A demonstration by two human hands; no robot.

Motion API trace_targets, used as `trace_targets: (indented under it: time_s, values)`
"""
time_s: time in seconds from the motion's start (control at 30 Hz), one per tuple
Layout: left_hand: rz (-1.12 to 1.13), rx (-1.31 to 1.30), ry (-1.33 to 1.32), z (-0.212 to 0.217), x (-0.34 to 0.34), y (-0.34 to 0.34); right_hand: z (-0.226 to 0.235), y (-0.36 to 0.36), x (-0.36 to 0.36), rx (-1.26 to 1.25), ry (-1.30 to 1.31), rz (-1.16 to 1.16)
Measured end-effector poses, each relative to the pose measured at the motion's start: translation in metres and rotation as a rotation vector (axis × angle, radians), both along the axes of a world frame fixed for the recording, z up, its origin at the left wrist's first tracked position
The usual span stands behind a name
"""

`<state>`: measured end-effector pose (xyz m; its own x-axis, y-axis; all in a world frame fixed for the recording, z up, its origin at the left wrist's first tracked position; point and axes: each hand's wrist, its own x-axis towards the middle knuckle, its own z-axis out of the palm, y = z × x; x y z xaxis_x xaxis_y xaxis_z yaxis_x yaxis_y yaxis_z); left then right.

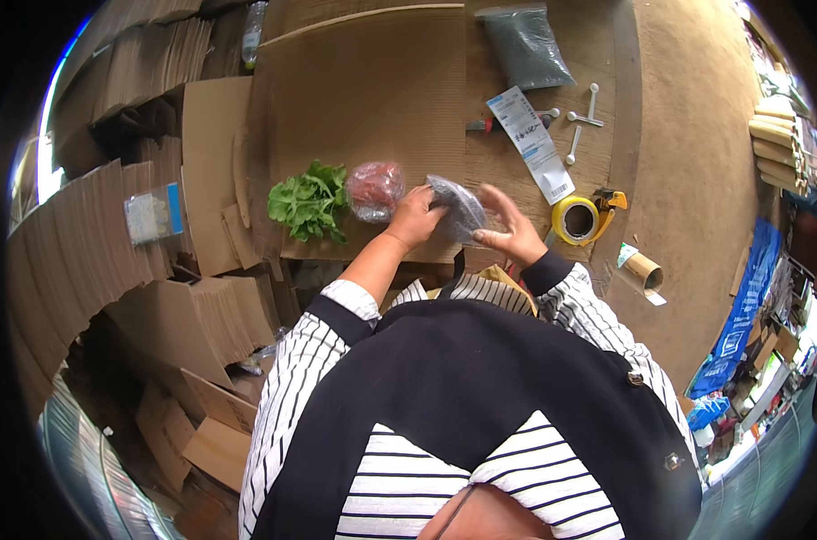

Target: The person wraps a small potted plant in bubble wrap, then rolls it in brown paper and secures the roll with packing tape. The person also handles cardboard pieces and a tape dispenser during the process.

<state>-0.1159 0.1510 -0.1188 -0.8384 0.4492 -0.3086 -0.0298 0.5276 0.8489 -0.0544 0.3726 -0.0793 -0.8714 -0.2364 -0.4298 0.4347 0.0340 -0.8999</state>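
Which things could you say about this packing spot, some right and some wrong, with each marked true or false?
1. The left hand holds a plastic-wrapped bundle. True.
2. The leafy greens lie to the right of the red bundle. False: they lie to its left.
3. A yellow tape roll lies to the right of the right hand. True.
4. The sleeves are plain red. False: they are white with dark stripes and dark cuffs.
5. A bottle is at the upper left. True.
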Motion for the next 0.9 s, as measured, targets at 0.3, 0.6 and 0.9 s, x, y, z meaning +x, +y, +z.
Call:
trace_targets:
  time_s: [0.3, 0.6, 0.9]
  values:
    - [0.27, -0.078, 0.226, 0.015, 0.038, -0.001, -0.044, -0.043, -0.006, 0.666, 0.099, 0.198]
    - [0.353, 0.215, -0.545, -0.017, 0.064, 0.004, -0.037, -0.04, -0.022, 0.509, -0.114, 0.045]
    - [0.216, -0.072, -0.272, 0.014, 0.043, -0.017, -0.041, -0.088, -0.031, 0.667, -0.01, -0.099]
